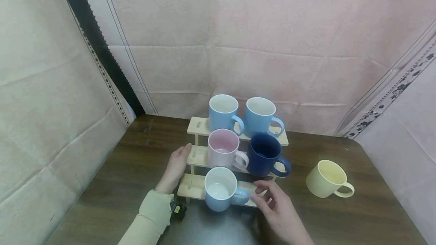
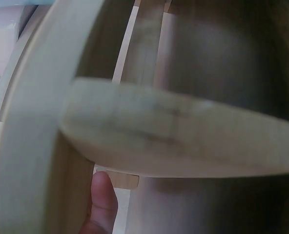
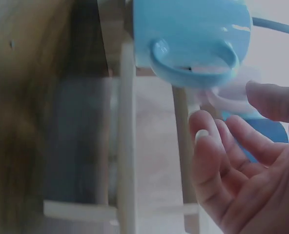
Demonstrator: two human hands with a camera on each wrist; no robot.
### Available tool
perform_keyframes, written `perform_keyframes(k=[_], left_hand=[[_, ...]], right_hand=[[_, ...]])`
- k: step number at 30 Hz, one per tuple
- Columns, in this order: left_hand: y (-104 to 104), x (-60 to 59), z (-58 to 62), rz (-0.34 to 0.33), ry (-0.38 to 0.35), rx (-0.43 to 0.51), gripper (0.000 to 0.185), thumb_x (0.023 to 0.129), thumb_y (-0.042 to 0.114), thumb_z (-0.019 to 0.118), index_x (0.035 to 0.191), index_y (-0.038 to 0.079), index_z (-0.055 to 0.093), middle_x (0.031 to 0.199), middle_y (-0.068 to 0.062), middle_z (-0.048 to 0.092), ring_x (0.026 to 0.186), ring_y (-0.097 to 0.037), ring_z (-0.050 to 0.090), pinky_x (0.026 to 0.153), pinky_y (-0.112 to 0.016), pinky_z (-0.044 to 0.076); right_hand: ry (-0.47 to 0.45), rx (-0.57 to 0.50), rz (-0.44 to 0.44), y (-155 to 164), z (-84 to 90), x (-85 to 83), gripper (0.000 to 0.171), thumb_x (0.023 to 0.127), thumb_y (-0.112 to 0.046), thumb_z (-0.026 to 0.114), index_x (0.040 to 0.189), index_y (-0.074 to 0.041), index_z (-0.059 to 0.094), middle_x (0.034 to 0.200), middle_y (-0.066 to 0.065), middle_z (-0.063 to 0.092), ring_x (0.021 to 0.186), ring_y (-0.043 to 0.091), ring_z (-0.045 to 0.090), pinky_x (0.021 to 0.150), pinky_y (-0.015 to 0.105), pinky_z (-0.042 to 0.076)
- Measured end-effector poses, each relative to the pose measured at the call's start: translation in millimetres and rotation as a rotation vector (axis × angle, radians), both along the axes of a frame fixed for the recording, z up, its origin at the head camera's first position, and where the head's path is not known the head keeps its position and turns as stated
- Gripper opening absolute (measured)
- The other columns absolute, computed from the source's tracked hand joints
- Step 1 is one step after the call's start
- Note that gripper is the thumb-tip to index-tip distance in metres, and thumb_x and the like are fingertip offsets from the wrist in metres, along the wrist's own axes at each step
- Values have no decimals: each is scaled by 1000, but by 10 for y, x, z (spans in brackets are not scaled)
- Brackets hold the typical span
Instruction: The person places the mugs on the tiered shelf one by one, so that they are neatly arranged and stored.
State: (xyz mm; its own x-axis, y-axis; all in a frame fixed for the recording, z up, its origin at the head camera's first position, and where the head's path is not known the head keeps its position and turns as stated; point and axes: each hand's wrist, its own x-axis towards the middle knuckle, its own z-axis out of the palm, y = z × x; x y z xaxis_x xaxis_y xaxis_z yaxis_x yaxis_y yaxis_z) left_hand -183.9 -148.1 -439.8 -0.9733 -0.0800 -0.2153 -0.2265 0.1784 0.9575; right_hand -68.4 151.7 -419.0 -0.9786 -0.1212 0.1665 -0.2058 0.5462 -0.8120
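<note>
A three-step wooden rack [image 1: 191, 187] holds several mugs. On its lowest step stands a light blue mug [image 1: 218, 201], handle to the right. My right hand [image 1: 277, 209] is beside that handle, fingers loosely bent and holding nothing; the right wrist view shows a gap between the fingertips and the handle [image 3: 196, 78]. My left hand [image 1: 177, 163] grips the left end of the middle step, with one digit [image 2: 103, 200] showing past the wood in the left wrist view. A pink mug [image 1: 221, 150] and a dark blue mug [image 1: 262, 158] stand on the middle step.
Two light blue mugs [image 1: 221, 118] stand on the top step. A yellow mug [image 1: 321, 182] sits on the dark wooden table [image 1: 371, 214], right of the rack. Pale cloth [image 1: 289, 48] hangs behind the table and along both sides.
</note>
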Motion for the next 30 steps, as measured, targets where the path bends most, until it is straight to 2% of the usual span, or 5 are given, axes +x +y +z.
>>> perform_keyframes(k=[5, 11, 16, 26, 30], left_hand=[[0, 6, -1, 7, -5, 0, 74, 102, 52, 37, 148, -5, 27, 152, -26, 28, 141, -43, 24, 111, -60, 21], [-11, 12, -6, 2, 5, 3, 76, 101, 54, 38, 148, -5, 27, 152, -26, 29, 141, -43, 25, 111, -61, 21], [-11, 9, -12, -2, 19, 14, 74, 102, 52, 38, 147, -5, 30, 151, -26, 32, 140, -43, 26, 111, -61, 22], [-8, -10, -24, 3, 28, 20, 71, 100, 55, 39, 142, -3, 40, 142, -24, 44, 136, -41, 35, 110, -59, 26], [-3, -14, -27, 2, 40, 20, 66, 101, 54, 38, 137, -2, 46, 135, -22, 51, 131, -39, 42, 108, -59, 30]], right_hand=[[69, -9, -28, 131, 49, 18, 18, 92, -16, 68, 109, -22, 64, 89, -12, 61, 73, 8, 58, 60, 25, 50], [207, -81, -65, 279, 101, 36, 17, 93, -6, 65, 106, -16, 64, 93, -1, 65, 72, 15, 63, 59, 24, 52], [310, -67, -165, 416, 144, 39, 19, 91, 2, 64, 106, -11, 66, 92, 1, 65, 71, 13, 63, 61, 20, 52], [374, 9, -381, 711, 76, 4, 16, 90, 3, 65, 106, -3, 66, 85, 3, 66, 68, 0, 61, 57, 13, 48], [374, 19, -449, 802, 17, -8, 16, 90, 2, 66, 105, -2, 68, 89, -4, 64, 71, -4, 60, 58, 11, 47]])
